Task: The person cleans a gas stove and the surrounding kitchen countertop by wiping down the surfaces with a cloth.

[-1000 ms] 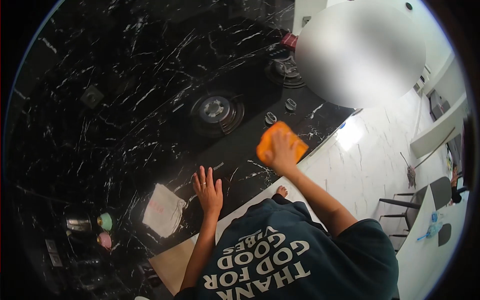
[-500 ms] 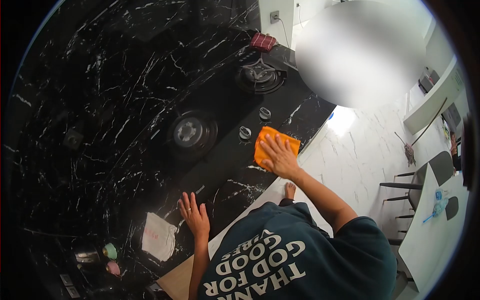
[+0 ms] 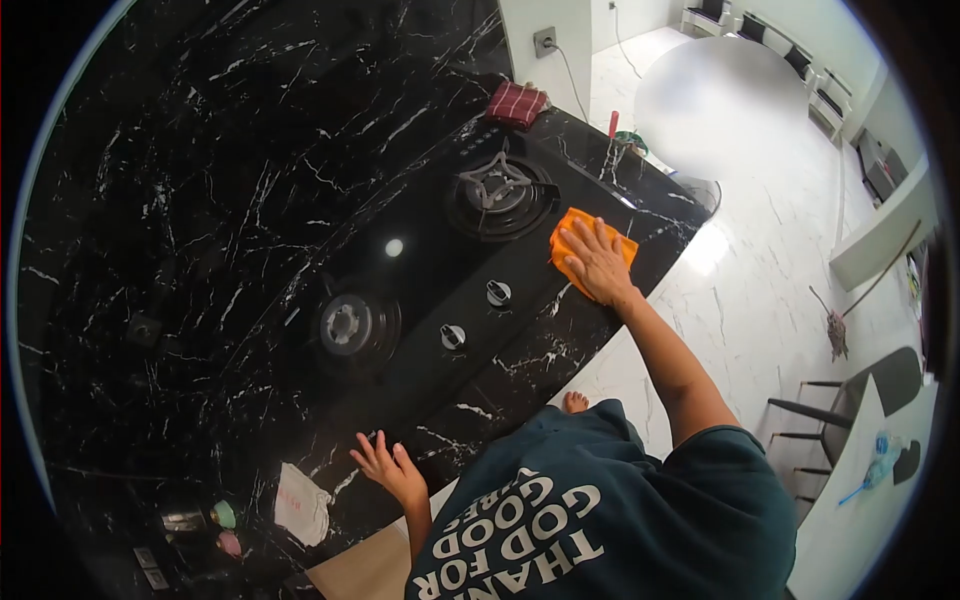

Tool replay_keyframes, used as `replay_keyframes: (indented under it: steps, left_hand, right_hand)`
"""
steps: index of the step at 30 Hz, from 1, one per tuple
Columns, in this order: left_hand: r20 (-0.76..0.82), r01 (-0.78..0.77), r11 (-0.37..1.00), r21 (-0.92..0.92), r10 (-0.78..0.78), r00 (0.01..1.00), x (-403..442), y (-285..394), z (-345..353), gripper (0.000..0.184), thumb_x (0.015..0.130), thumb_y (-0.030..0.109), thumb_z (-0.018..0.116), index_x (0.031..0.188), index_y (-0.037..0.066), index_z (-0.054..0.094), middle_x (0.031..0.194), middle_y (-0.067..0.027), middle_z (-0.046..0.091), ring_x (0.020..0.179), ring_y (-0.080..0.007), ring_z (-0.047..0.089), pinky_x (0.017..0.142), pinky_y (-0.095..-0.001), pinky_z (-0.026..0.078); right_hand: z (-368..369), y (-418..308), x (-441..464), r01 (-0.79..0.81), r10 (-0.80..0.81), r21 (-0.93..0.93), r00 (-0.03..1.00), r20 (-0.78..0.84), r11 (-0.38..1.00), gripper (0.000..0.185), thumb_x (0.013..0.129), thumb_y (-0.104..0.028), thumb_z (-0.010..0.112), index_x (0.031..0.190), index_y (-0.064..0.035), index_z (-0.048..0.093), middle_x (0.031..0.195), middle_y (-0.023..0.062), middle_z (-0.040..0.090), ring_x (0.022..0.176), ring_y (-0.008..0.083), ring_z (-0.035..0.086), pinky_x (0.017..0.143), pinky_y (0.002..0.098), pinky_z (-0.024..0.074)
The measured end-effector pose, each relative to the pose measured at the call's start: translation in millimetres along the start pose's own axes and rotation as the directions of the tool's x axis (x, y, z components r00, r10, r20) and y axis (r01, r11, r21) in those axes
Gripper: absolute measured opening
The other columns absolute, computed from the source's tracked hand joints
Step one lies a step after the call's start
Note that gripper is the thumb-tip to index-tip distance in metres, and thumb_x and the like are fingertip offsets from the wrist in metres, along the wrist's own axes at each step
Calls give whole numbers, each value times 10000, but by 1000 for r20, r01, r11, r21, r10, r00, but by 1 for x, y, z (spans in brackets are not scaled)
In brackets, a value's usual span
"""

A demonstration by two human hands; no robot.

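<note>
My right hand lies flat with spread fingers on a folded orange cloth, pressing it onto the black counter just right of the rear burner. Part of the cloth is hidden under the palm. My left hand is open and holds nothing, its fingers apart over the counter near the front edge. A white folded cloth lies to its left. The black gas stove has a burner with a pan support, a second burner and two knobs, one here and another.
A dark red checked cloth sits at the back by a wall socket. Small green and pink items stand at the lower left. Chairs and a white table are on the right. A blurred patch hides part of the far room.
My right hand has slid the orange cloth along the counter toward the rear burner's right side. My left hand has shifted and turned slightly, fingers still apart. The view has moved too.
</note>
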State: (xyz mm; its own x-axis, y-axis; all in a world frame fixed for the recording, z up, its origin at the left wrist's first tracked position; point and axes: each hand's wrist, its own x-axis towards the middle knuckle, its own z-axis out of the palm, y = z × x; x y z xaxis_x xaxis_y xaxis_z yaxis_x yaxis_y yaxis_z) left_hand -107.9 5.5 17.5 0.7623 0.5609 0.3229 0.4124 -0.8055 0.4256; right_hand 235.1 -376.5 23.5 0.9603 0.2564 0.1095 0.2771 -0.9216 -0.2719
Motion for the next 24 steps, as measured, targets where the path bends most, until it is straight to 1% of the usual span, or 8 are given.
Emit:
replay_keyframes:
  steps: [4, 9, 12, 14, 15, 17, 21, 24]
  left_hand:
    - [22, 137, 988, 66, -139, 990, -13, 40, 13, 415, 1029, 260, 487, 1387, 68, 570, 1607, -173, 336, 1501, -471, 171, 1179, -598, 130]
    - [9, 249, 967, 44, -250, 968, -31, 53, 40, 491, 1009, 287, 509, 1467, 111, 491, 1649, -146, 249, 1513, -466, 139, 1157, -673, 93]
    - [-4, 311, 948, 73, -312, 950, -30, 60, 44, 536, 1005, 291, 512, 1511, 131, 433, 1658, -139, 226, 1517, -463, 128, 1158, -671, 94]
    - [-6, 322, 944, 73, -323, 946, -28, 60, 47, 561, 998, 293, 520, 1527, 141, 409, 1662, -134, 211, 1519, -462, 117, 1158, -676, 90]
    - [-5, 333, 934, 128, -335, 942, -27, 61, 49, 563, 1007, 319, 508, 1535, 158, 396, 1668, -115, 201, 1525, -443, 105, 1161, -672, 81]
    - [-18, 331, 924, 191, -334, 942, -26, 65, 54, 589, 1004, 356, 508, 1550, 180, 371, 1676, -98, 179, 1534, -421, 90, 1155, -685, 84]
    - [-36, 327, 915, 235, -328, 944, -25, 72, 55, 605, 997, 339, 512, 1557, 176, 352, 1678, -101, 168, 1537, -413, 86, 1146, -699, 96]
    - [-31, 332, 908, 257, -336, 941, -23, 78, 54, 617, 986, 318, 515, 1557, 161, 342, 1678, -106, 166, 1540, -405, 83, 1140, -709, 105]
  right_hand:
    - [0, 50, 54, -51, 46, -85, 997, -61, 995, 514, 1054, -424, 363, 1550, -285, 368, 1656, 52, 240, 1538, 362, 123, 1176, 654, 149]
    - [-6, 73, 97, -125, 123, -29, 990, -65, 992, 544, 1025, -409, 389, 1543, -244, 378, 1634, 75, 292, 1504, 380, 233, 1174, 641, 190]
    - [10, 76, 75, -53, 36, -104, 987, -159, 993, 572, 1026, -371, 422, 1554, -164, 350, 1636, 91, 281, 1508, 387, 213, 1177, 619, 209]
    - [10, 77, 40, 43, -50, -42, 982, -181, 998, 581, 1010, -316, 471, 1558, -171, 348, 1636, 88, 283, 1518, 382, 192, 1188, 603, 204]
    - [1, 75, 26, 57, -49, 61, 989, -136, 996, 591, 988, -247, 516, 1553, -168, 361, 1640, 83, 276, 1529, 370, 170, 1199, 585, 197]
    - [-7, 81, 14, 89, -82, 81, 992, -95, 993, 585, 976, -209, 536, 1540, -167, 387, 1643, 71, 274, 1534, 352, 165, 1200, 591, 191]
    - [-9, 89, 49, 65, -66, -18, 997, -51, 998, 555, 980, -216, 536, 1523, -202, 418, 1630, 39, 310, 1528, 339, 193, 1183, 637, 185]
    - [-14, 90, 98, 99, -99, 41, 995, -15, 994, 521, 1011, -245, 504, 1524, -214, 414, 1628, 36, 311, 1525, 340, 197, 1175, 655, 188]
